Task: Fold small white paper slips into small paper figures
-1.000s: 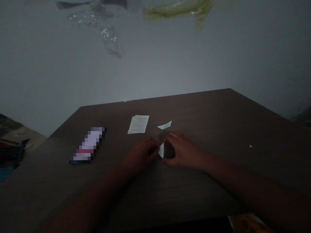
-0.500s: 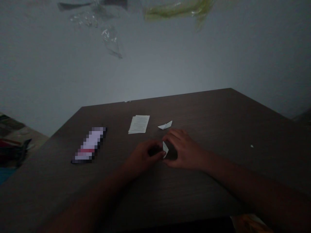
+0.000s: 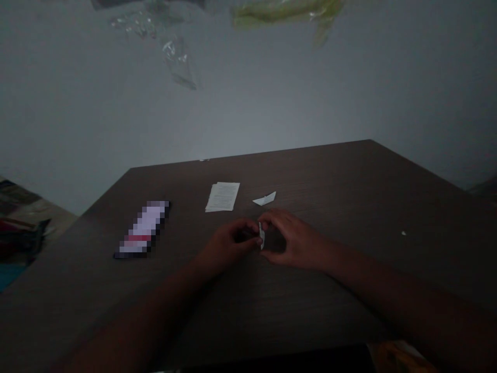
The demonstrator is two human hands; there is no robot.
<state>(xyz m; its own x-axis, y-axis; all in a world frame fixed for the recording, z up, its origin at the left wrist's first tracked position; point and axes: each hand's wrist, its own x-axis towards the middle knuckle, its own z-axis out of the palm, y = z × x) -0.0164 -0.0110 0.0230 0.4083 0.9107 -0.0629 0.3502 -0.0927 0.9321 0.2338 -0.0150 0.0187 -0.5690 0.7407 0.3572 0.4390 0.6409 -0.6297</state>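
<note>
A small folded piece of printed paper (image 3: 262,236) stands nearly edge-on between my two hands, just above the table. My left hand (image 3: 229,242) pinches it from the left with thumb and fingers. From the right, the fingertips and thumb of my right hand (image 3: 297,239) hold its far and near ends. Just beyond my right fingers lies a folded paper boat (image 3: 264,199). Farther left is a small stack of printed paper sheets (image 3: 222,197). The fingertips partly hide the piece I hold.
A phone with a blurred screen (image 3: 143,229) lies at the left on the dark wooden table (image 3: 334,176). A tiny white scrap (image 3: 404,233) is at the right. Behind the table rises a pale wall (image 3: 272,93) with clear and yellow plastic (image 3: 287,13) up high.
The folded paper between my hands has turned from showing a pointed face to a narrow, nearly edge-on strip. Both hands stay in about the same place.
</note>
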